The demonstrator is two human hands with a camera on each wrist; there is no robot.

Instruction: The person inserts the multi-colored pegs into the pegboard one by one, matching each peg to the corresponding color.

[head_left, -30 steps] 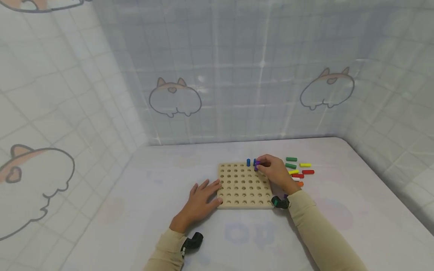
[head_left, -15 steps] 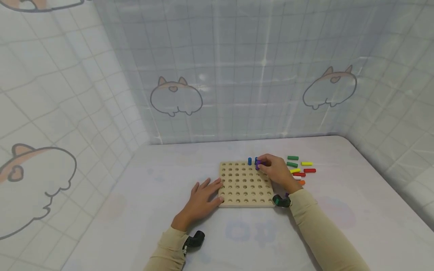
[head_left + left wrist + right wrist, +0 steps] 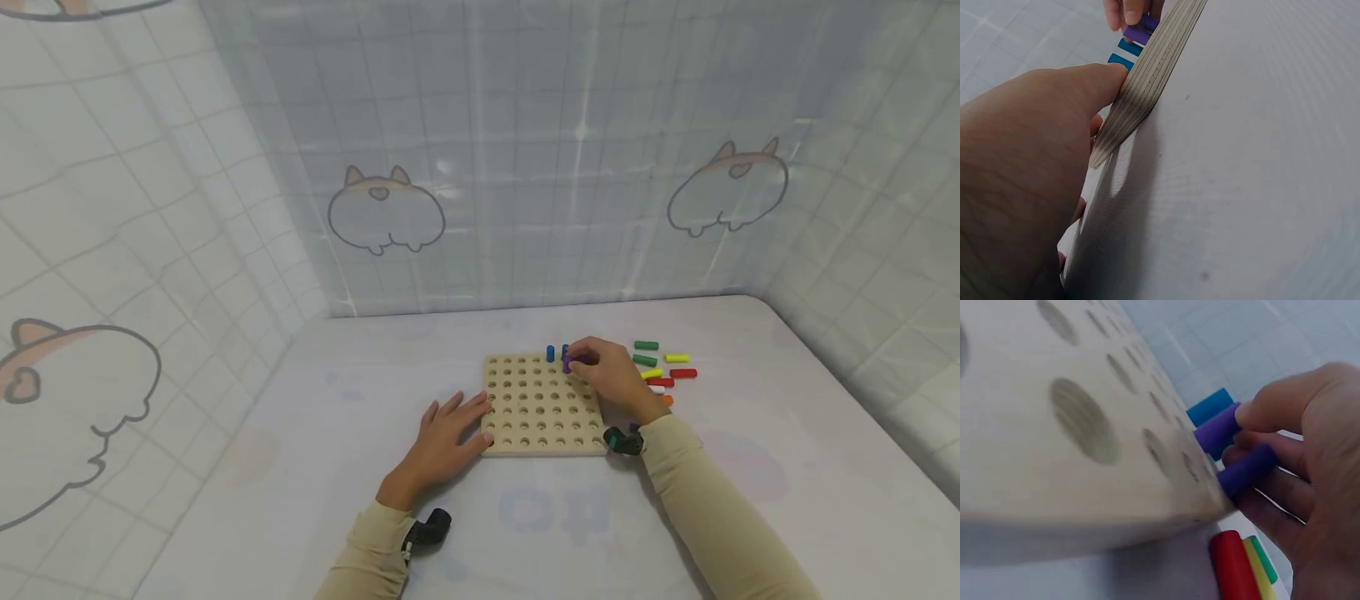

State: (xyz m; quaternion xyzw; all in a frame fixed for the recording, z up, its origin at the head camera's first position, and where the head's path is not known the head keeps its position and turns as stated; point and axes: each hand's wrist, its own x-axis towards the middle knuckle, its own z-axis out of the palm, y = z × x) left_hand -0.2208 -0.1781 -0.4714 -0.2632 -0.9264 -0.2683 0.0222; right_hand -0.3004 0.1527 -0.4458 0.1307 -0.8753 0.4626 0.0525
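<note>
A pale wooden pegboard [image 3: 543, 453] with rows of round holes lies on the table. My left hand [image 3: 444, 446] rests along its left edge with fingers spread, holding nothing. In the left wrist view the left thumb [image 3: 1107, 81] presses on the board's edge. My right hand [image 3: 611, 375] is over the far right part of the board. Its thumb and finger pinch a purple peg [image 3: 1217, 428] standing at a hole. A second purple peg [image 3: 1247, 470] stands close beside it, under the curled fingers. Two blue pegs [image 3: 551, 353] stand upright in the far row.
Loose pegs lie right of the board: green [image 3: 646, 345], yellow [image 3: 677, 358], red [image 3: 683, 373], white [image 3: 657, 390] and orange [image 3: 667, 401]. Another dark purple peg [image 3: 634, 427] shows partly behind the right wrist. A tiled-pattern curtain [image 3: 495, 233] encloses the table's back and sides.
The pinched purple peg stands slightly more upright at its hole. Both hands keep almost the same place on the board; the head view has shifted a little.
</note>
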